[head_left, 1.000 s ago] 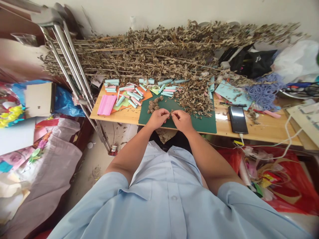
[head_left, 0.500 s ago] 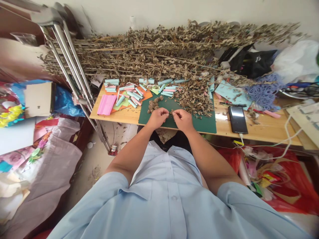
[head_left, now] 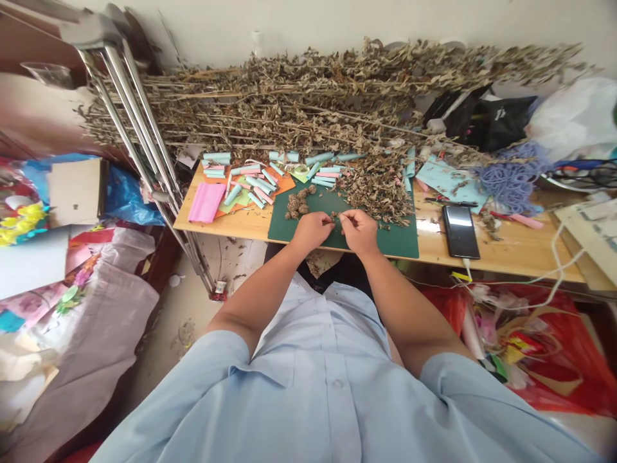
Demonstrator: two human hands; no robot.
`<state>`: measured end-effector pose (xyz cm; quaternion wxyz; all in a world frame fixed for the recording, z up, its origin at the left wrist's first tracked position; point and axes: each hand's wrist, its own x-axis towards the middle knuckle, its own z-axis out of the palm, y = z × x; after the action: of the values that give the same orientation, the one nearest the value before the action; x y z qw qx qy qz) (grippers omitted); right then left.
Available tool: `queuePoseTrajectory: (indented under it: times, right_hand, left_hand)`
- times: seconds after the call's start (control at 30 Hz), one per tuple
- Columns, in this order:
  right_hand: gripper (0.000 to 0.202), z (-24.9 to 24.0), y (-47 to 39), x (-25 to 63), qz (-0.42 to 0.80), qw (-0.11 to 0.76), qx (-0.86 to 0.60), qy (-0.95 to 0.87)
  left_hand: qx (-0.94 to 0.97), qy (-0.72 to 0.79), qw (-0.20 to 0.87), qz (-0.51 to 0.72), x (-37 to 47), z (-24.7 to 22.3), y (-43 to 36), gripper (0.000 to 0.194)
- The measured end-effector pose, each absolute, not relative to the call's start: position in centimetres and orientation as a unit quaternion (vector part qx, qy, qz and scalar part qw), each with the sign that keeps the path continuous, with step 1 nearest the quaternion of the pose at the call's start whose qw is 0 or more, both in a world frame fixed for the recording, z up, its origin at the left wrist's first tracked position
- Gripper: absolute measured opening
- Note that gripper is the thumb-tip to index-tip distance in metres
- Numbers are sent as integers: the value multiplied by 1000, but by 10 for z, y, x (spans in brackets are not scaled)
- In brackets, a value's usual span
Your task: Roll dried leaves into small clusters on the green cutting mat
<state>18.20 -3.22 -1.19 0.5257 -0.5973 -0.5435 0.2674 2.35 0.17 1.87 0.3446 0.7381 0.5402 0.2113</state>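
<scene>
Near the front edge of the table [head_left: 258, 226], the right hand [head_left: 360, 233] pinches a dried scrap [head_left: 338, 217] over the green mat [head_left: 395, 243]; the left hand [head_left: 314, 233] curls just beside, its grip hard to tell. Looks like fingertip picking, leaf heap [head_left: 378, 193] beyond; the next move calls for a light touch.

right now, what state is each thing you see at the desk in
left hand: fingers curled, grip unclear
right hand: fingers curled, grip unclear
dried stalks: leafy, heaped
leaf pile: loose
brown clumps: grouped together
green mat: flat, partly covered
phone: lying flat, cable attached
paper rolls: scattered
blue cord: tangled
wooden desk: cluttered
</scene>
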Motion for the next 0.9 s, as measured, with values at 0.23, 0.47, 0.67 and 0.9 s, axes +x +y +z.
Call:
queuePoseTrajectory:
  times: [0.23, 0.47, 0.67, 0.9]
  right_hand:
    - [20, -14, -32, 184, 264, 528, -584, -558]
    - [23, -13, -32, 183, 263, 521, -586, -562]
    - [21, -11, -32, 183, 262, 519, -590, -561]
    - [22, -11, -31, 182, 246, 497, -595, -582]
  left_hand:
    - [795, 570, 177, 106, 41, 26, -8, 24]
    - [803, 573, 154, 61, 43, 27, -10, 27]
    - [793, 572, 186, 96, 38, 21, -5, 23]
    - [747, 507, 355, 243, 18, 14, 4, 16]
